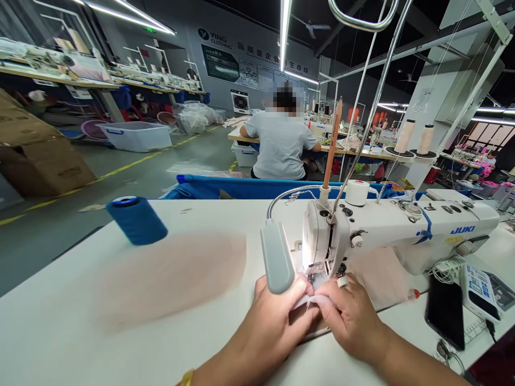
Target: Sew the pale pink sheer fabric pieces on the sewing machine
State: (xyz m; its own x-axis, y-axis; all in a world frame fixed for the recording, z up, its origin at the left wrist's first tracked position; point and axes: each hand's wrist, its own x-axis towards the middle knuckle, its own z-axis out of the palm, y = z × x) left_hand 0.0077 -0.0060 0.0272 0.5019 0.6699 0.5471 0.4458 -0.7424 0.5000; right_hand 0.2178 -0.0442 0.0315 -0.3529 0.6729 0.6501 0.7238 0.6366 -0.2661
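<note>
Both my hands meet just in front of the needle area of a white sewing machine (386,222). Pinched between them is a small piece of pale, sheer fabric (306,301). My left hand (277,313) grips its left side with thumb and fingers, partly under the grey lamp head (277,257). On the other side, my right hand (348,311) closes on the same fabric near the presser foot (311,277); a pale ring sits on one finger. The needle itself cannot be made out. Light pink fabric (374,276) lies under the machine arm.
A blue thread cone (137,220) stands at the table's far left, near a pink fabric piece (181,279). To the right lie a black phone (444,311), a coiled white cable (446,268) and a white box (480,292). A pencil (333,145) stands upright on the machine. A seated person (279,145) is ahead.
</note>
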